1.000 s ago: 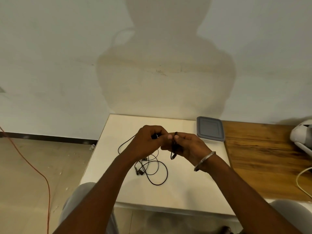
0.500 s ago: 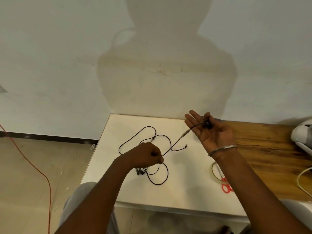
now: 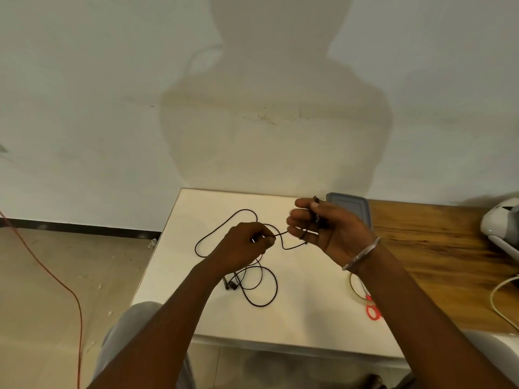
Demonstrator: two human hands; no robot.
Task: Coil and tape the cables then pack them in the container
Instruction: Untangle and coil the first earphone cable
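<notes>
The black cable (image 3: pixel 259 305) lies in loose open loops on the white table (image 3: pixel 306 318), one loop reaching toward the far left part of the top, a rounder one nearer the person, with two small dark plug ends (image 3: pixel 229 285) lying together just beside the left forearm. A stretch of it is lifted off the surface between the two hands. The left hand (image 3: pixel 244 247) hovers over the middle of the table with its fingers curled in, thumb and forefinger pinching the cable where it leaves the loops. The right hand (image 3: pixel 332 230) is raised a little farther back, palm turned toward the person, fingers bent around the cable; strands cross its fingers and a dark tip sticks up above the forefinger, though how many turns lie there is too blurred to tell. A short sag of cable hangs between the two grips. A metal bangle (image 3: pixel 362 252) sits on the right wrist. Behind the right hand, against the wall at the far edge of the table, stands the container (image 3: pixel 352 203) with its grey lid on. Under the right forearm, near the white table's right edge, a roll of clear tape (image 3: pixel 354 287) and red scissor handles (image 3: pixel 373 312) are partly hidden. A wooden table (image 3: pixel 438 248) adjoins on the right, carrying a white device (image 3: pixel 500 224) and a white cord (image 3: pixel 498 304). Bare tabletop lies in front of the loops up to the near edge. An orange wire (image 3: pixel 60 282) trails over the floor at left.
</notes>
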